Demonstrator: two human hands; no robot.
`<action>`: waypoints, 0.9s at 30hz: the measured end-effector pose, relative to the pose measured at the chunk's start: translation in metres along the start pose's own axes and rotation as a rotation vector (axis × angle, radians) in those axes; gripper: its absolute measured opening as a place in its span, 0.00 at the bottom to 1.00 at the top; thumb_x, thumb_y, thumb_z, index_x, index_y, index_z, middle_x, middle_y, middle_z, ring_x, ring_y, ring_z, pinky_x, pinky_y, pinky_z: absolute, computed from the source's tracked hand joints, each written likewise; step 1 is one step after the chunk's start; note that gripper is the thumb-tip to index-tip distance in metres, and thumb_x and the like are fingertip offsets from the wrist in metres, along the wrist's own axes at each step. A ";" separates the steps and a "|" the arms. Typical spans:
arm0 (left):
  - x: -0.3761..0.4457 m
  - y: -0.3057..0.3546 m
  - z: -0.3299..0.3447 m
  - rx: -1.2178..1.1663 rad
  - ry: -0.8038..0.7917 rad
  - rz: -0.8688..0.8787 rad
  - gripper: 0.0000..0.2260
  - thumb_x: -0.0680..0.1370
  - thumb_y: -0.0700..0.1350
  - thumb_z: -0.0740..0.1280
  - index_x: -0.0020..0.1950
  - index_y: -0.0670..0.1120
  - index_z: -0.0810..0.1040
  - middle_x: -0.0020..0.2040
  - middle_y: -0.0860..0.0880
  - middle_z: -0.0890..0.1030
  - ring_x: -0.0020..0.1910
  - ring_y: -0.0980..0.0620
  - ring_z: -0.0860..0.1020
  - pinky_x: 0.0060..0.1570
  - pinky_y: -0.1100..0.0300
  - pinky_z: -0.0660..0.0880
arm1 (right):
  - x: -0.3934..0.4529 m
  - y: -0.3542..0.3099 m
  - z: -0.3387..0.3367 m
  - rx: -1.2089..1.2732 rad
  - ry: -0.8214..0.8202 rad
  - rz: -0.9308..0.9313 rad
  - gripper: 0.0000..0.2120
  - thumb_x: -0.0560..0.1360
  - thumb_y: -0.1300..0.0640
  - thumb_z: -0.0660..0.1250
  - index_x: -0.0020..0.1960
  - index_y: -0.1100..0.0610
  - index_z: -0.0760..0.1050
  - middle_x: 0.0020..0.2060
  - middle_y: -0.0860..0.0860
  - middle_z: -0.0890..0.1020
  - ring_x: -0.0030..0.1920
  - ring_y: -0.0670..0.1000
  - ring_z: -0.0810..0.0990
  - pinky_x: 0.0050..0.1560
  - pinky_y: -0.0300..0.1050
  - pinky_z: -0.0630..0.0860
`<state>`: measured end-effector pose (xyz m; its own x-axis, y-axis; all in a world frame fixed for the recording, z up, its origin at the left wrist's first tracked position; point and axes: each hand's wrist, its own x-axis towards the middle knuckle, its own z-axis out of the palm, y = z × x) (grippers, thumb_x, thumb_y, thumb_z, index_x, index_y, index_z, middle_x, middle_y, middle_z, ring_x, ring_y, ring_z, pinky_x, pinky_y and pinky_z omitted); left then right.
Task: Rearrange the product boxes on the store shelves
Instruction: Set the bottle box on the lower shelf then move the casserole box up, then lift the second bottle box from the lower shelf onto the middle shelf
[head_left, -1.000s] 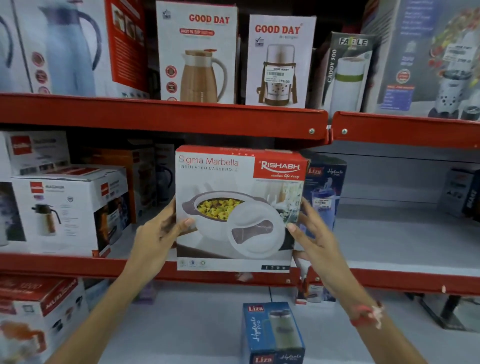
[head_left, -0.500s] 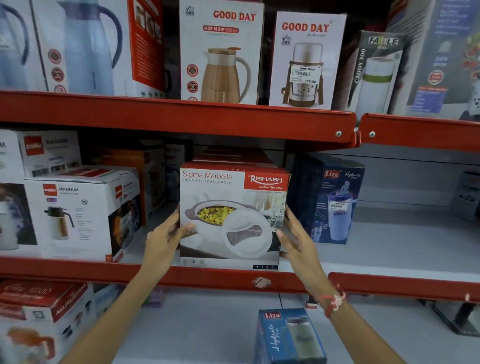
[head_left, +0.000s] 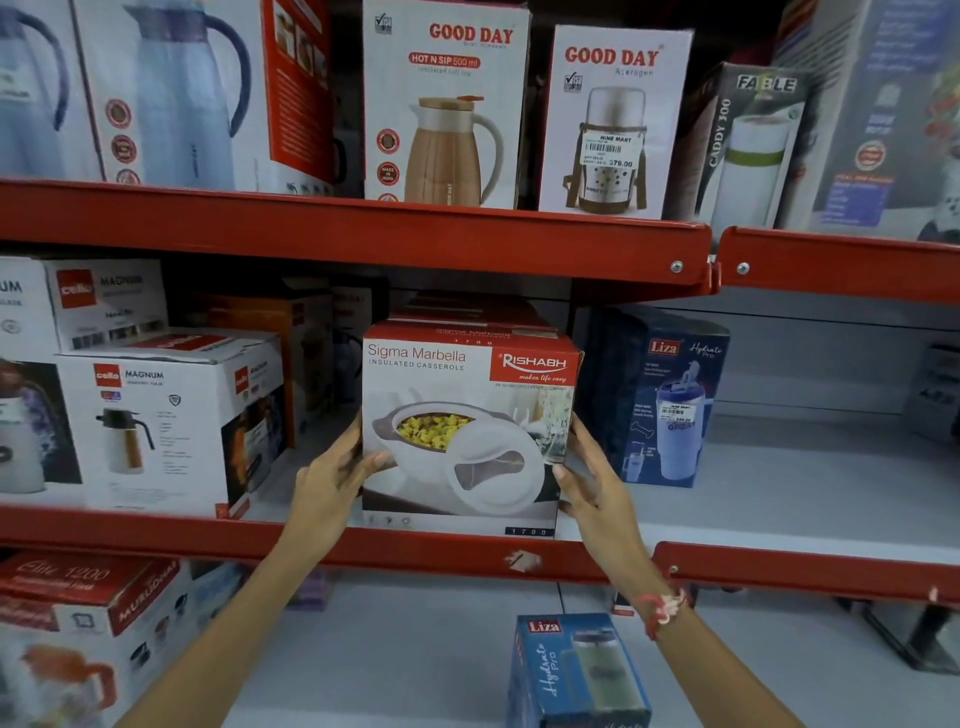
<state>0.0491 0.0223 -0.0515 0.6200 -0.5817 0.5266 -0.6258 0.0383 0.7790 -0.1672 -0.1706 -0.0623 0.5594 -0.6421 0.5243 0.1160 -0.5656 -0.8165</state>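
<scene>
Head view shows the casserole box (head_left: 467, 431) on the middle shelf (head_left: 415, 551), clamped between left hand (head_left: 332, 478) and right hand (head_left: 592, 483), each grip pressing a side wall; likely light, stiff cardboard, best held by its sides.

Jug box (head_left: 47, 88) at 10 o'clock cut by left edge. Blue bottle box (head_left: 576, 675) at 6 o'clock cropped below. Far-right box (head_left: 940, 392) at 3 o'clock blurred, print unreadable.
</scene>
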 end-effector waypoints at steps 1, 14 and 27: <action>-0.004 0.000 0.002 0.010 0.013 0.005 0.26 0.73 0.57 0.65 0.71 0.63 0.65 0.54 0.72 0.79 0.59 0.65 0.76 0.63 0.61 0.73 | -0.002 -0.001 0.000 -0.011 0.020 -0.007 0.29 0.78 0.47 0.64 0.75 0.34 0.58 0.71 0.30 0.68 0.74 0.46 0.68 0.71 0.58 0.71; -0.120 -0.002 0.068 0.002 0.121 0.141 0.06 0.75 0.45 0.70 0.51 0.49 0.78 0.48 0.54 0.78 0.47 0.56 0.79 0.48 0.66 0.76 | -0.123 0.037 -0.032 -0.234 0.257 -0.031 0.20 0.76 0.39 0.58 0.60 0.48 0.76 0.55 0.41 0.79 0.59 0.47 0.78 0.61 0.55 0.77; -0.209 -0.046 0.178 -0.282 -0.605 -0.538 0.50 0.61 0.73 0.67 0.77 0.57 0.51 0.71 0.47 0.71 0.63 0.48 0.77 0.64 0.44 0.74 | -0.204 0.095 -0.028 0.105 -0.177 0.722 0.17 0.81 0.43 0.51 0.69 0.40 0.61 0.61 0.45 0.76 0.55 0.41 0.78 0.58 0.38 0.71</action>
<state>-0.1357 -0.0021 -0.2581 0.3891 -0.9091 -0.1487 -0.1284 -0.2133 0.9685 -0.2936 -0.1075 -0.2399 0.6488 -0.7368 -0.1902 -0.2576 0.0225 -0.9660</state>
